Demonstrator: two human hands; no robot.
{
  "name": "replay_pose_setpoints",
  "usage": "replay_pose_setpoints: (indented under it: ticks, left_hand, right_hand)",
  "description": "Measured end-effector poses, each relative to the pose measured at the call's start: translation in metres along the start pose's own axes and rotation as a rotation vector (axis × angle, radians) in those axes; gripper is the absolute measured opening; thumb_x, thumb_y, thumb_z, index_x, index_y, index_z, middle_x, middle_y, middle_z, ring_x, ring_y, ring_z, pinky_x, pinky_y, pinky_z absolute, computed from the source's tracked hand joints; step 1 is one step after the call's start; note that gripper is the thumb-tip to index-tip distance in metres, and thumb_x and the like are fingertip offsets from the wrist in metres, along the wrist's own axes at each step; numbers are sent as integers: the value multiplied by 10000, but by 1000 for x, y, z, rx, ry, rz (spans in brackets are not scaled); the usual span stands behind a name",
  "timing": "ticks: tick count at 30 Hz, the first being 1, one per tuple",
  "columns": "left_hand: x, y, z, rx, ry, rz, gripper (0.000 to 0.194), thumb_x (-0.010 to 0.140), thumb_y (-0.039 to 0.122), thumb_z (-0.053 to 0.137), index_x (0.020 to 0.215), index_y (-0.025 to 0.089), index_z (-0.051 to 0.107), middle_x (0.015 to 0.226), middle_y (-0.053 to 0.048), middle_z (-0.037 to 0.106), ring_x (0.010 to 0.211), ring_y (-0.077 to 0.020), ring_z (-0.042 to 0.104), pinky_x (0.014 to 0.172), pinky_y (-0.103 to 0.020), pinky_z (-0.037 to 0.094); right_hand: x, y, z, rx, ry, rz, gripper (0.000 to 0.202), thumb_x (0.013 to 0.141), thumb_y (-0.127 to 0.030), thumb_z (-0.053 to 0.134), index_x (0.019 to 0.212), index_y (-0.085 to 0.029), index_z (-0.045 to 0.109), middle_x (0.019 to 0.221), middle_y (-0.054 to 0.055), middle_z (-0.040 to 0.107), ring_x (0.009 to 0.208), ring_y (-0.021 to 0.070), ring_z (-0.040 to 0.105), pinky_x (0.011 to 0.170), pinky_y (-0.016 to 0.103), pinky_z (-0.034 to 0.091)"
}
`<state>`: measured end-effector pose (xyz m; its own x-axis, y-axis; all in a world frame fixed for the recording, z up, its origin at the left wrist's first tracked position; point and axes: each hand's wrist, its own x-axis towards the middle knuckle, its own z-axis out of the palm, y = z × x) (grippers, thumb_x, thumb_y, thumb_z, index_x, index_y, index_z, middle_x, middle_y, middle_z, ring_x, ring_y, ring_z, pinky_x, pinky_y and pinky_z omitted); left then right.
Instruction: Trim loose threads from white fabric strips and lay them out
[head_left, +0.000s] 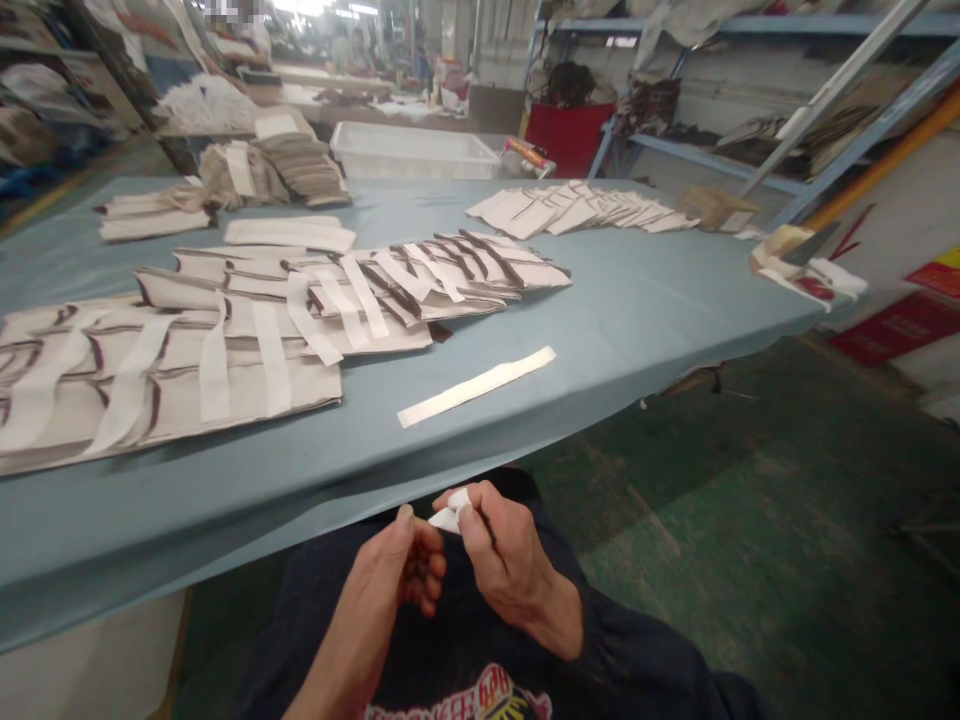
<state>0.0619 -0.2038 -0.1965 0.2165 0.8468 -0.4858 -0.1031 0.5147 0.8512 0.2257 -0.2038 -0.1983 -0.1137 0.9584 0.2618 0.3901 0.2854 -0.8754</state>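
Note:
My right hand [510,560] pinches a small, folded white strip [448,514] between thumb and fingers, just above my lap. Close on its left is my left hand [401,565], its fingers curled in and its thumb raised near the strip's tip. Whether anything is within those curled fingers is hidden. On the table edge beyond my hands lies a single flat cream strip [476,387].
Overlapping beige fabric pieces [247,395] with dark edging and white strips across them cover the table's left side. More beige pieces [577,208] fan out at the back. A clear plastic bin [416,152] stands behind, and a tape dispenser [799,260] sits at the right corner.

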Motion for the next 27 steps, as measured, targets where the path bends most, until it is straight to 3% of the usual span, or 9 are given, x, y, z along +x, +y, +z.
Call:
replay_pose_setpoints:
  ticks: [2, 6, 12, 16, 19, 23, 27]
  left_hand:
    - [4, -6, 5, -73, -67, -57, 767, 684, 926, 590, 697, 162, 654, 620, -46, 609, 516, -152, 543, 456, -250, 472]
    - [6, -8, 12, -68, -99, 5, 586, 760, 752, 717, 721, 172, 642, 624, -16, 590, 545, -136, 533, 488, -225, 470]
    - [4, -5, 9, 79, 58, 151, 539, 803, 717, 683, 636, 215, 578, 569, 5, 561, 532, -152, 502, 521, -254, 438]
    - [3, -3, -6, 180, 119, 238, 494, 879, 642, 615, 609, 231, 565, 555, 3, 555, 552, -177, 498, 567, -285, 423]
    - [3, 2, -23, 69, 190, 262, 444, 875, 561, 634, 588, 238, 533, 549, 12, 518, 556, -180, 472, 553, -290, 414]
    - [2, 20, -46, -169, 356, 271, 449, 772, 476, 756, 540, 237, 455, 530, 40, 404, 531, -157, 395, 483, -263, 405]
    - [-3, 37, -68, -264, 506, 259, 528, 617, 429, 879, 504, 227, 404, 529, 49, 332, 528, -141, 354, 430, -231, 416]
  right_hand:
    - [-1, 5, 1, -74, -6, -97, 259, 1012, -251, 393, 1044, -171, 637, 912, 92, 716, 810, 204, 680, 757, 307, 504]
    - [-3, 11, 2, -85, -7, -166, 258, 999, -225, 396, 1077, -164, 634, 953, 101, 723, 834, 202, 674, 785, 314, 514]
    - [-1, 7, 3, 230, 82, 149, 310, 1030, -305, 408, 1041, -182, 693, 844, 36, 703, 722, 154, 627, 693, 267, 487]
    - [5, 16, 2, 494, 185, 315, 345, 1024, -390, 439, 1039, -175, 707, 959, 56, 722, 817, 167, 645, 743, 271, 537]
    - [9, 29, -3, 712, 300, 387, 342, 986, -457, 517, 999, -171, 704, 948, 57, 713, 829, 185, 653, 686, 283, 585]
    - [18, 38, -17, 903, 459, 428, 293, 870, -467, 687, 924, -179, 681, 813, 15, 664, 706, 162, 617, 495, 237, 561]
    - [30, 37, -34, 996, 588, 480, 275, 794, -428, 765, 838, -191, 632, 698, -36, 595, 614, 130, 574, 407, 197, 517]
